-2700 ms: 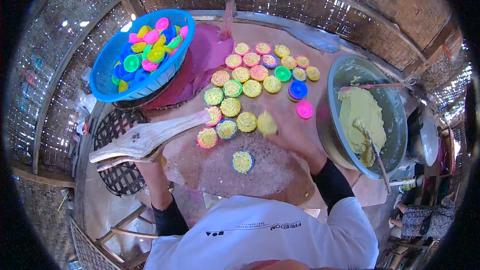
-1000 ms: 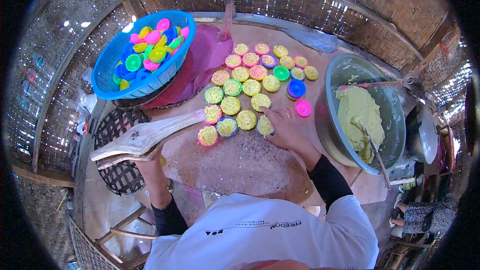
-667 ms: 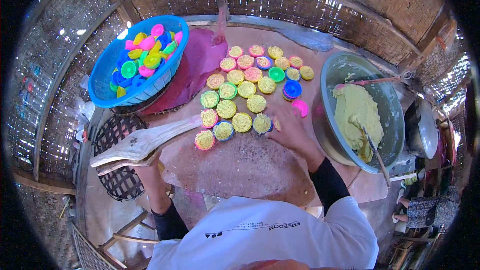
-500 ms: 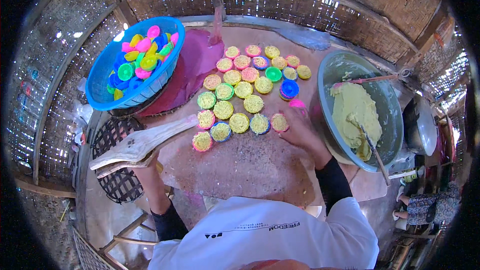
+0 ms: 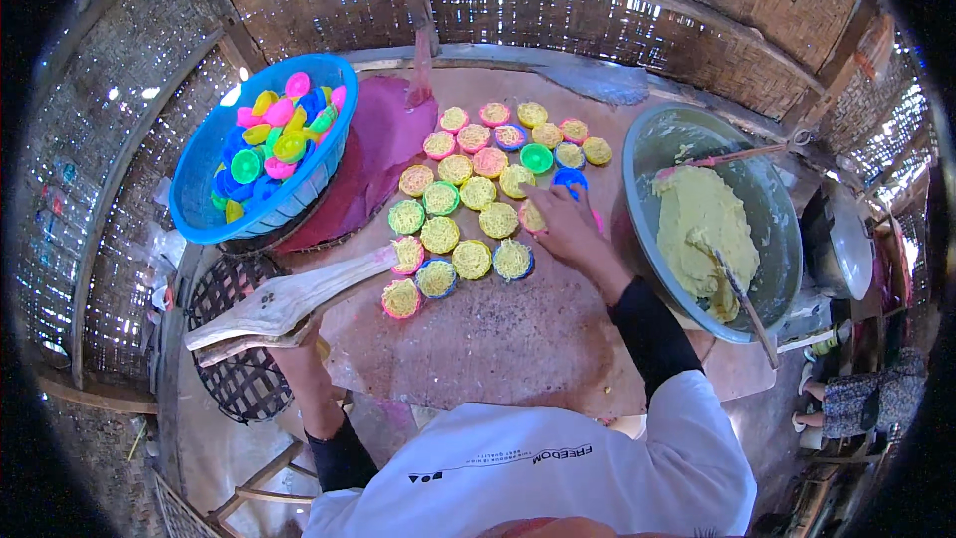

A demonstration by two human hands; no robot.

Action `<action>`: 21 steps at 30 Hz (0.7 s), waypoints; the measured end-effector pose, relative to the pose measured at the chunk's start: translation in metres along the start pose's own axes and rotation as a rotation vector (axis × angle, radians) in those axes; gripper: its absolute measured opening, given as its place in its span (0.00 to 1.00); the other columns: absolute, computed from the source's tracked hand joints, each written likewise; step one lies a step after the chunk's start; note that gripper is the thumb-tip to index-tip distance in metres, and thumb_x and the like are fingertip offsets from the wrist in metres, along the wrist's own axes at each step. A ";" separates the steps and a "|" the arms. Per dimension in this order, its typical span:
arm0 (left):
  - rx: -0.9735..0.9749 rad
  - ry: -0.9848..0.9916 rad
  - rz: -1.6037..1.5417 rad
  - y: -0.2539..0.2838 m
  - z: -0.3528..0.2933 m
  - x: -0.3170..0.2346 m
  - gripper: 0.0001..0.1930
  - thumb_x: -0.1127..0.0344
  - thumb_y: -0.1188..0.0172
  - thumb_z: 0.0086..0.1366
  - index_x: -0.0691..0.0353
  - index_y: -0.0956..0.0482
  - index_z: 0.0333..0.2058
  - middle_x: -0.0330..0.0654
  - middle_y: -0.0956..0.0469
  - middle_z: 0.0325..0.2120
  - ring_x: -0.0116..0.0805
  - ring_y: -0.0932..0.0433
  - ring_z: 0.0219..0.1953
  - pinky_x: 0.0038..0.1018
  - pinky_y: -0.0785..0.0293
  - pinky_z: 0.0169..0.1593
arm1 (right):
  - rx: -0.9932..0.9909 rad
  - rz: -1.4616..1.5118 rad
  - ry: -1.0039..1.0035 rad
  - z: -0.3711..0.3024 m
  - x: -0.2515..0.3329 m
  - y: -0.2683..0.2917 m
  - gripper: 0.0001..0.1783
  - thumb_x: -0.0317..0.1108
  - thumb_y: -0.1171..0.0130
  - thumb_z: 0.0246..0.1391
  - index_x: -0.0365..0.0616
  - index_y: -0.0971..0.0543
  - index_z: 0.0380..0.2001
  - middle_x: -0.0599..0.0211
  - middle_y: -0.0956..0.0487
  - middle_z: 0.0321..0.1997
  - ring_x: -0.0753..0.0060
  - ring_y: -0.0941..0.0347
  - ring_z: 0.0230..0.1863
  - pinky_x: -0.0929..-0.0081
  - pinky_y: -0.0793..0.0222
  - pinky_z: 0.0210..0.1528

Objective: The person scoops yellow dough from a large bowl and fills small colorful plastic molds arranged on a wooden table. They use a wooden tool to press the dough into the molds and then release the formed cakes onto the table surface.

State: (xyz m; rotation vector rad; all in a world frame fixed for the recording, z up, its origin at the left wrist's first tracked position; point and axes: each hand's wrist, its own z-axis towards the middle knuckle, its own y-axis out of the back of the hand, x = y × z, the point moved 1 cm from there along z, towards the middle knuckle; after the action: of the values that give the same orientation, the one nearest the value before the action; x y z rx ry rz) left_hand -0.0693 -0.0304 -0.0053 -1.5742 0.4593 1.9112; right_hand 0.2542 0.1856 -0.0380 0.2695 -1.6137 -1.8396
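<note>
My left hand (image 5: 301, 339) is closed around a wooden hand press (image 5: 269, 301) with two long pale handles, partly hidden beneath it. Its narrow end points toward rows of small round plastic moulds topped with yellowish strands, such as the yellow-rimmed one (image 5: 472, 259). My right hand (image 5: 570, 231) reaches over the right side of these rows, its thumb and fingers on one strand-filled mould (image 5: 532, 217), which is partly covered. Just beyond its fingers stands a stack of blue moulds (image 5: 570, 179). A green mould (image 5: 536, 158) among the filled ones shows no strands.
At the left, a blue basket (image 5: 189, 224) holds many coloured moulds, near a black woven basket (image 5: 244, 379). On the right, a large green basin (image 5: 645, 239) contains pale dough (image 5: 702, 224) with a stick in it. Woven walls enclose the table (image 5: 478, 349); another person (image 5: 866, 403) is at far right.
My right hand has moved away from me and slightly left, carrying the strand-filled mould toward the other filled ones. My left hand keeps its hold on the wooden press.
</note>
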 end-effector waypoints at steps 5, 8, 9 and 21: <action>-0.008 -0.020 0.042 0.001 -0.004 -0.003 0.31 0.80 0.36 0.44 0.67 0.38 0.49 0.41 0.30 0.42 0.31 0.30 0.41 0.24 0.34 0.47 | -0.029 -0.093 0.075 0.010 -0.004 -0.012 0.39 0.33 0.37 0.36 0.51 0.39 0.56 0.59 0.33 0.51 0.57 0.40 0.54 0.56 0.52 0.57; 0.009 -0.006 0.051 0.010 0.001 0.006 0.30 0.80 0.36 0.44 0.67 0.37 0.48 0.41 0.30 0.41 0.31 0.30 0.41 0.24 0.35 0.47 | -0.040 -0.064 0.059 0.004 -0.001 0.009 0.40 0.32 0.36 0.34 0.51 0.39 0.55 0.56 0.34 0.51 0.55 0.40 0.54 0.57 0.50 0.57; 0.012 -0.013 0.050 0.010 0.002 0.006 0.30 0.80 0.36 0.44 0.67 0.37 0.48 0.41 0.29 0.41 0.31 0.30 0.41 0.24 0.35 0.47 | -0.029 -0.042 0.035 0.002 -0.002 0.015 0.40 0.31 0.36 0.34 0.50 0.39 0.55 0.55 0.34 0.50 0.54 0.40 0.54 0.57 0.49 0.56; 0.008 -0.029 0.141 -0.009 -0.007 -0.015 0.36 0.79 0.36 0.45 0.66 0.43 0.54 0.42 0.32 0.46 0.32 0.32 0.45 0.25 0.37 0.50 | -0.094 0.011 -0.325 0.019 -0.053 -0.009 0.36 0.32 0.35 0.37 0.46 0.38 0.53 0.46 0.38 0.49 0.44 0.38 0.51 0.55 0.38 0.52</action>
State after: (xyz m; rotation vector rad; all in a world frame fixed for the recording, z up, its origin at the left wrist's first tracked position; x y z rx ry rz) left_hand -0.0569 -0.0313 0.0083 -1.5431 0.5779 2.0314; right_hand 0.2805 0.2326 -0.0566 -0.0848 -1.7284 -2.0229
